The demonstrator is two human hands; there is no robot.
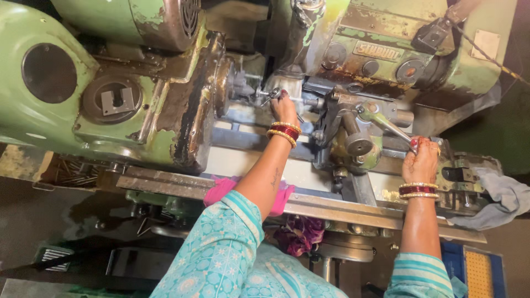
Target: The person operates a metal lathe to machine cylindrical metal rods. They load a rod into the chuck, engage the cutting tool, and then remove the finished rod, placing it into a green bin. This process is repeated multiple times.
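Head view: at the centre of the frame, the left hand [284, 105] reaches into a worn green lathe [138, 105], fingers pinched together on a small metal workpiece [269, 95]. At centre right, the right hand [420, 160] has its fingers clamped around a long lever handle [386, 124]. A grey rag [499, 201] lies at the right edge.

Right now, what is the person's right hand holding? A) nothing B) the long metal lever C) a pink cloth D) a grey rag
B: the right hand grips the end of the lever on the green machine, while the grey rag lies untouched beside it.
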